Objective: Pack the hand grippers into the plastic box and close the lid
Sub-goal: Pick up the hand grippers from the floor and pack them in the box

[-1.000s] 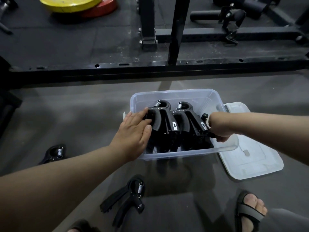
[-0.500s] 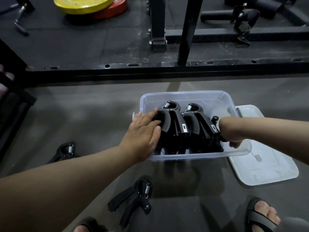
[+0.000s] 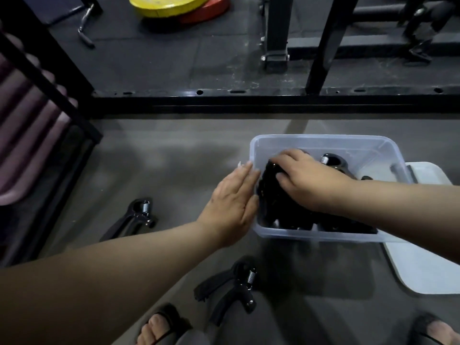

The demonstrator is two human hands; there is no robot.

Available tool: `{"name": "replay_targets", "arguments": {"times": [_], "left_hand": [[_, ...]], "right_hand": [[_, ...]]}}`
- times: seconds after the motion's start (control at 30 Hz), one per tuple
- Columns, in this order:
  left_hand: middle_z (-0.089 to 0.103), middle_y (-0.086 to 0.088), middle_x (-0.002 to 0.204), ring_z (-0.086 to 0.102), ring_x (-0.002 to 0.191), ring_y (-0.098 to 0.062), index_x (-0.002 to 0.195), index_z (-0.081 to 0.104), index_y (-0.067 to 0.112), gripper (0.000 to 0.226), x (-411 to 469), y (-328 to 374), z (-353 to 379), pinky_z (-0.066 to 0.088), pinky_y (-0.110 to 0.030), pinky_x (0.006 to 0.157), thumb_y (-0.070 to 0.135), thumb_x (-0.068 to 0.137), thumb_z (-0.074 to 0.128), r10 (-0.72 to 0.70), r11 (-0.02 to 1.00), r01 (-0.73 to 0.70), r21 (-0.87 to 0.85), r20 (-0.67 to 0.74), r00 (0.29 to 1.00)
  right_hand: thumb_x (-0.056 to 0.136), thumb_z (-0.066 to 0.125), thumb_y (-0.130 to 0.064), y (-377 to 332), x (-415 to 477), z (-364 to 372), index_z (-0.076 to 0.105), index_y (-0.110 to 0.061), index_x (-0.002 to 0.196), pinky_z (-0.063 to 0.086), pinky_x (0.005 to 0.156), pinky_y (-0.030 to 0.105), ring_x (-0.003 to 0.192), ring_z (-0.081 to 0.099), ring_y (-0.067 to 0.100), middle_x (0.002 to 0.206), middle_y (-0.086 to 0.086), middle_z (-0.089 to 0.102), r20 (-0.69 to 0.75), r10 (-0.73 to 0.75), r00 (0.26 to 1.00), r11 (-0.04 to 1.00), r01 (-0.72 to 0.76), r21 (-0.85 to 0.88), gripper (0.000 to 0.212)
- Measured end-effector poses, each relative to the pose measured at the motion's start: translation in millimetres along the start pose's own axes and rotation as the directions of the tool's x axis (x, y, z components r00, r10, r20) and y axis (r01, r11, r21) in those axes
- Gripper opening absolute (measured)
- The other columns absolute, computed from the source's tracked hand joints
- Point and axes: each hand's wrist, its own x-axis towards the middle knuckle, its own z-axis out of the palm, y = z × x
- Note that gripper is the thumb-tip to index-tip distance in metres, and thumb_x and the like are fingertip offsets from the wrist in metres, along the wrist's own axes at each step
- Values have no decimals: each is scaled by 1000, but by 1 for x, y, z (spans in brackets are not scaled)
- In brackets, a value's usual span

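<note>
Right hand (image 3: 306, 180) has crossed from the right end of the plastic box (image 3: 323, 140) to its left half. Its fingers now curl over the top of the left packed gripper (image 3: 270, 188), apparently to seat or shift it; whether they press or lift cannot be told. Left hand (image 3: 231, 205) lies flat, fingers straight, against the outside of the box's left wall, probably bracing the box so that it does not slide on the floor. Right packed gripper (image 3: 333, 161) stands just beside the first, spring end up and toward the far wall. Lid (image 3: 423, 257) lies flat on the floor at the box's right edge, within reach for closing. Two pieces are not yet packed: the far loose gripper (image 3: 132, 217), left of the box, and the near loose gripper (image 3: 231, 287), between the box and the person's feet. Packing is judged partly done.
</note>
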Motion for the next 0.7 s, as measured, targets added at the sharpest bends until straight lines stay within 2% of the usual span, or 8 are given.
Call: {"name": "replay_targets", "arguments": {"times": [0.1, 0.2, 0.3, 0.37, 0.43, 0.53, 0.6, 0.7], "left_hand": [[15, -4, 160, 13, 147, -17, 155, 12, 14, 68, -20, -26, -4, 11, -35, 120, 49, 96, 19, -159, 986, 156, 53, 43, 986], [21, -7, 155, 19, 143, -24, 152, 18, 14, 64, -36, -63, -10, 17, -40, 117, 44, 97, 30, -338, 931, 313, 187, 119, 934], [30, -11, 146, 30, 135, -31, 144, 31, 14, 57, -48, -100, -20, 27, -41, 110, 35, 92, 43, -517, 827, 407, 389, 240, 822], [37, -13, 139, 37, 130, -34, 135, 37, 13, 51, -53, -119, -29, 32, -42, 105, 34, 90, 47, -650, 732, 470, 493, 299, 699], [38, -13, 137, 39, 129, -35, 133, 38, 13, 51, -59, -136, -37, 33, -45, 104, 36, 89, 49, -747, 647, 539, 538, 310, 588], [37, -11, 141, 43, 128, -33, 140, 32, 16, 58, -69, -160, -43, 34, -45, 103, 38, 89, 49, -827, 550, 588, 593, 293, 479], [37, -10, 142, 46, 126, -34, 143, 27, 17, 62, -76, -174, -43, 36, -44, 103, 39, 89, 47, -867, 496, 608, 620, 309, 392], [33, -11, 143, 44, 127, -40, 146, 17, 16, 81, -84, -184, -42, 40, -48, 102, 41, 81, 59, -895, 443, 626, 642, 358, 266]], "right_hand": [[98, 41, -28, -21, 12, 12, 35, -10, 144, 24, 115, 39, 138, 29, 33, 151, 15, 29, 16, -33, 999, 999, 33, -18, 50], [100, 36, -31, -34, 24, 24, 20, -10, 152, 12, 120, 38, 146, 13, 30, 160, 14, 8, 28, -51, 998, 997, 53, -56, 58], [101, 34, -32, -47, 36, 36, 12, -7, 153, 3, 119, 34, 149, -1, 26, 161, 13, -5, 47, -59, 997, 994, 63, -94, 62], [101, 30, -33, -55, 40, 45, 12, -3, 152, -1, 118, 34, 149, -5, 28, 161, 17, -6, 55, -52, 997, 993, 58, -106, 62], [96, 22, -37, -58, 41, 56, 19, 3, 150, 9, 120, 43, 148, -1, 35, 159, 23, 3, 21, -39, 999, 985, 42, -166, 66], [90, 26, -35, -58, 41, 69, 43, 13, 135, 37, 103, 61, 138, 27, 49, 145, 35, 35, -14, -38, 999, 967, 34, -253, 68], [88, 31, -31, -59, 42, 71, 49, 16, 129, 43, 96, 63, 132, 35, 53, 137, 37, 44, -24, -9, 1000, 960, 2, -281, 65], [88, 32, -30, -58, 43, 74, 48, 17, 129, 43, 97, 62, 134, 33, 53, 137, 37, 43, -60, -30, 998, 953, 11, -303, 65]]}}
